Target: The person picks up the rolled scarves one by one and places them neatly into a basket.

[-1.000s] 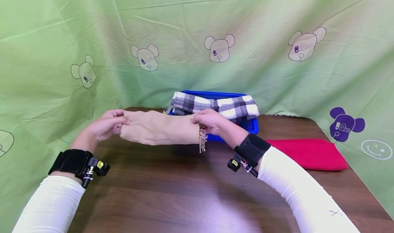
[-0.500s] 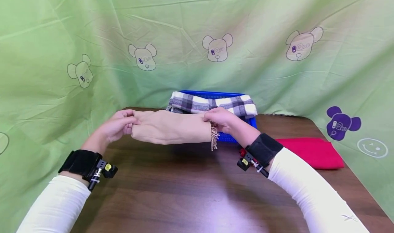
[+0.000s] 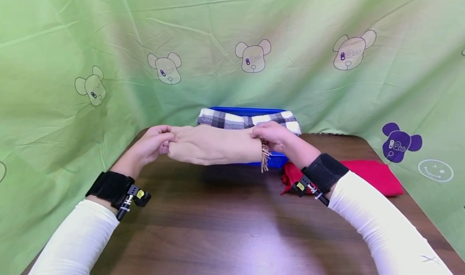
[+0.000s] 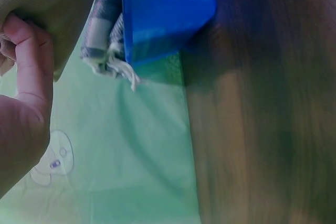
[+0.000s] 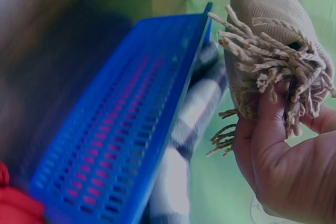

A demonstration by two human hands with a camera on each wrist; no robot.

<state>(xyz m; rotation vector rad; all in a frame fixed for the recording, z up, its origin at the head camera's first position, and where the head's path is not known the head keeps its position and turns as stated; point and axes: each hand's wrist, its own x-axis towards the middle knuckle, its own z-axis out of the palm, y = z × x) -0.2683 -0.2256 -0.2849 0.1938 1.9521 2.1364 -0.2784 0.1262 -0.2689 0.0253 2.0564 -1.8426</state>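
Note:
A folded beige scarf [image 3: 214, 146] with tassels at its right end is stretched between both hands, raised above the table. My left hand [image 3: 156, 144] pinches its left end, thumb on top. At the tasselled end my right hand [image 3: 274, 137] grips the scarf, and the right wrist view shows the fringe [image 5: 278, 61] hanging over the fingers. Behind the scarf stands a blue plastic basket [image 3: 277, 161], partly hidden by it. A black-and-white checked scarf [image 3: 227, 119] lies across the basket's top. In the right wrist view, something pinkish red shows through the slots.
A folded red scarf [image 3: 374, 176] with fringe lies at the right of the brown wooden table [image 3: 218, 226], partly behind the right forearm. A green curtain [image 3: 203, 33] with bear-head drawings hangs behind and beside the table.
Both hands have carried the beige scarf to the right and slightly up in view, so it covers more of the basket and checked scarf. More of the red scarf's fringed left end shows.

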